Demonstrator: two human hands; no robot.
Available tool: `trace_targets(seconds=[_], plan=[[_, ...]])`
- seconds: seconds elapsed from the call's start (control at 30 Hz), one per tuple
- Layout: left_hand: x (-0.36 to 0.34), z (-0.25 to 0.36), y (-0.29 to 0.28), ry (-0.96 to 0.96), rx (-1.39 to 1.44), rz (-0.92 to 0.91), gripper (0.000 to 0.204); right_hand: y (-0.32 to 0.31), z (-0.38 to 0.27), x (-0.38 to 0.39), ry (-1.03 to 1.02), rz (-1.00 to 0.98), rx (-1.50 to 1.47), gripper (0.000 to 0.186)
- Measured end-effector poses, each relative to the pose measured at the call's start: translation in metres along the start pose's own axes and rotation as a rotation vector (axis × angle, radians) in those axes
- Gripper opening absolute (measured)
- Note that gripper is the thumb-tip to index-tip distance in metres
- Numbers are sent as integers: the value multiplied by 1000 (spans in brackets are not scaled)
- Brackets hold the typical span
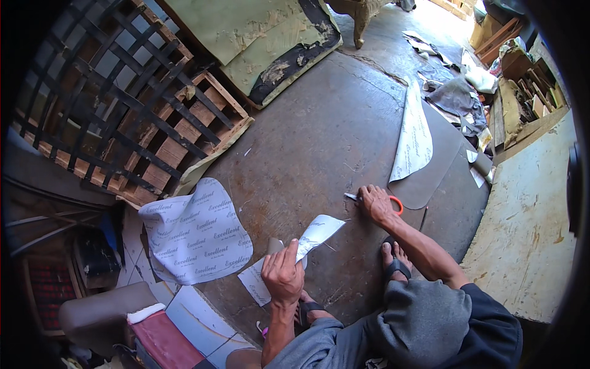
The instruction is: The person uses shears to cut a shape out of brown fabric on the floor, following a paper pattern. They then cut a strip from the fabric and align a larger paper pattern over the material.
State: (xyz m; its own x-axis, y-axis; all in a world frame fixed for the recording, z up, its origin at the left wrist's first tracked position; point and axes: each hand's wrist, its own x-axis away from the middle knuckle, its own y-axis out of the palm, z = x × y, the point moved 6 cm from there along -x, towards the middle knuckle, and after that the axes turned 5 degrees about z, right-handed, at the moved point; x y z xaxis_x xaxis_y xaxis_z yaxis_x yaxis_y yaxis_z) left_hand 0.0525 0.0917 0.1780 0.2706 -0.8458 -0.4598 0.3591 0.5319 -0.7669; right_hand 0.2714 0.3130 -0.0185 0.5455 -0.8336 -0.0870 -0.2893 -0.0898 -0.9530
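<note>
A: Strip of white, print-backed sheet material, curled and narrow, pinched by left hand just ahead of the knees; fingers closed around the near end, far end trailing toward the right hand. Orange-handled scissors under right hand, pressed flat to the brown sheet spread on the floor; fingers curled over the handles, metal tip showing at the left of the knuckles. Whether blades are apart: cannot tell.

B: Advice for a clean cut?

A: Likely best: strip kept taut and lifted clear, scissors raised to it squarely, free end not allowed to fold under.

B: Count?

A: Scissors, one. Held strip, one. Larger white print-backed offcuts: one left of the left hand, one beyond the right hand. Sandalled feet, two, between the hands.
</note>
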Motion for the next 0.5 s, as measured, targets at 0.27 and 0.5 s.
trace_targets(seconds=[0.27, 0.5], plan=[[8, -9, -6, -3, -163, 40, 38, -119, -104, -5, 86, -185, -724, 12], [2, 0, 0, 28, -166, 111, 37, -154, -198, 32, -211, -412, -514, 30]])
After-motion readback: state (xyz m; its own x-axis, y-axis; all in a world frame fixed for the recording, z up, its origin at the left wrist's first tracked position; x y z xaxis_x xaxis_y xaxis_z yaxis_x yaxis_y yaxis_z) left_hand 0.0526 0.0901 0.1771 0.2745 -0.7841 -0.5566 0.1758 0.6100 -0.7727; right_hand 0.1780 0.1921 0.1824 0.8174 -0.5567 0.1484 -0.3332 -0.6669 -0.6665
